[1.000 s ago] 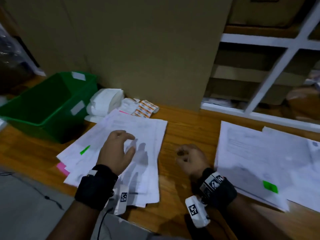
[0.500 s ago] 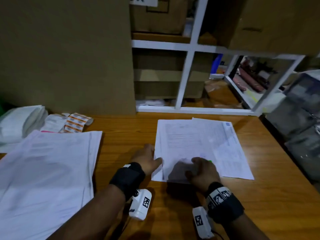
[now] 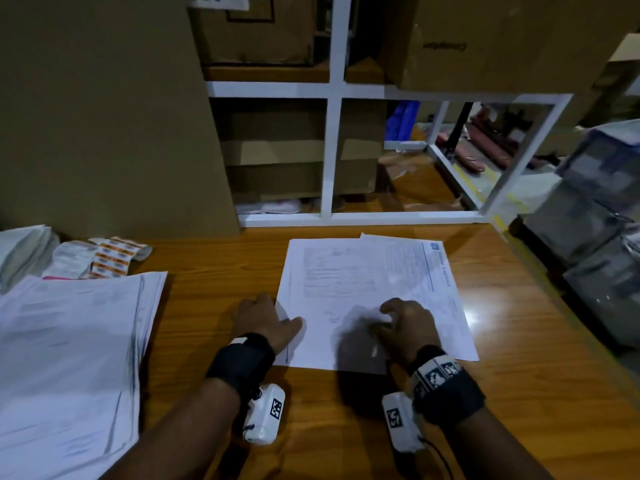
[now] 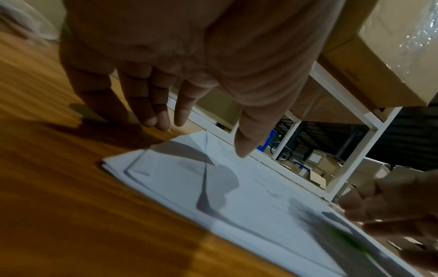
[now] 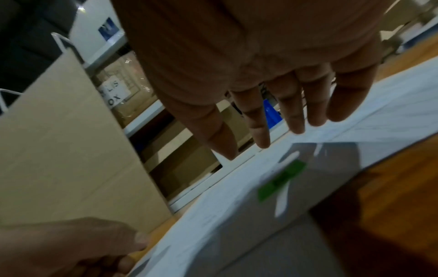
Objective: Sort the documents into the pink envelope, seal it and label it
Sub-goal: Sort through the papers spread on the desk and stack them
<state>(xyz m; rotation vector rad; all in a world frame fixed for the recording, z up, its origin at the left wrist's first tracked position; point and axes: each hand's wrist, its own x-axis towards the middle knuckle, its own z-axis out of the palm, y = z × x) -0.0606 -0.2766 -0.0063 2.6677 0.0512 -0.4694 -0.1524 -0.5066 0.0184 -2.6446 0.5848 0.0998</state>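
Nearest, the left hand lies relaxed at the left edge of the small paper stack, thumb on the sheet; the right hand hovers unclenched, grasping nothing, over the green tab near its front edge. The stack's long side runs away from the person, with bare surface leftward; the bigger pile sits farther left, a pink sliver behind it

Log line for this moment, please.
left hand: open, at documents left edge | right hand: open, over green tab | envelope: unseen
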